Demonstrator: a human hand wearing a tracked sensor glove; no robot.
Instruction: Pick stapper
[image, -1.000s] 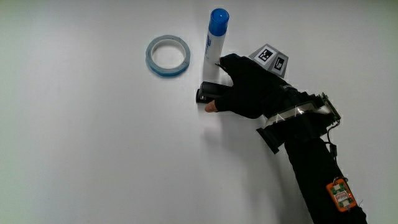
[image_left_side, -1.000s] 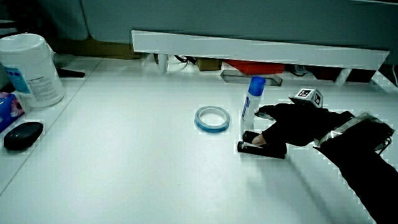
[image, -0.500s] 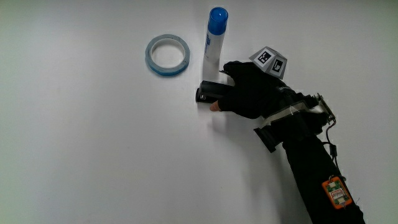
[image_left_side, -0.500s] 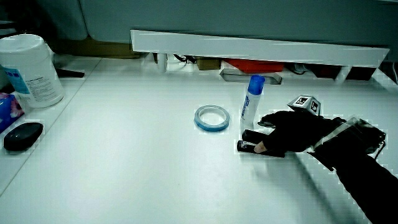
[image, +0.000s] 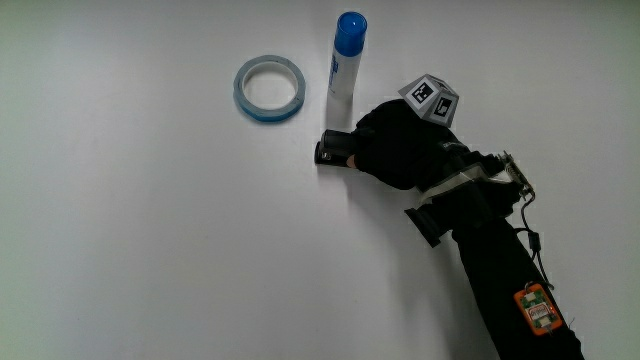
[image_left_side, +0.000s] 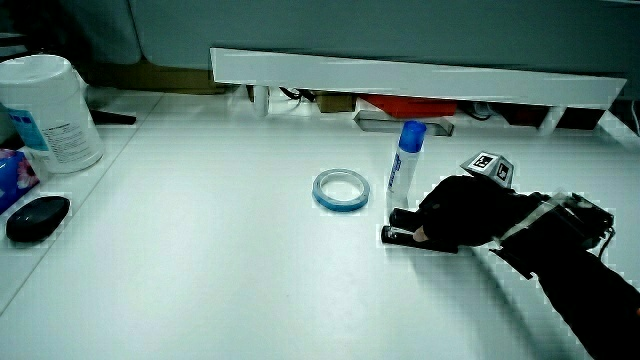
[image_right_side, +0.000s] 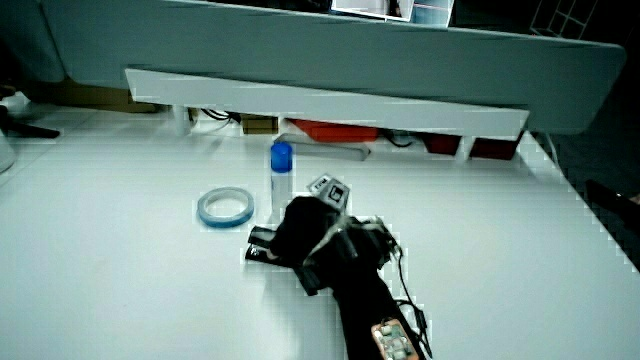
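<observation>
A small black stapler (image: 334, 150) lies on the white table (image: 150, 250), just nearer to the person than the blue-capped glue stick (image: 347, 55). The gloved hand (image: 395, 145) is curled over the stapler, fingers wrapped around it, so only the stapler's end shows. In both side views the stapler (image_left_side: 398, 234) (image_right_side: 261, 247) still rests on the table under the hand (image_left_side: 462, 212) (image_right_side: 305, 232). The patterned cube (image: 431, 98) sits on the hand's back.
A blue tape ring (image: 269, 88) lies beside the glue stick. In a side view a white wipes canister (image_left_side: 50, 112) and a black oval object (image_left_side: 37, 217) stand near the table's edge. A low white partition (image_left_side: 410, 78) runs along the table.
The hand has closed down over the stapler: its fingers curled in and the bare fingertip seen earlier is now tucked away. The stapler has not moved.
</observation>
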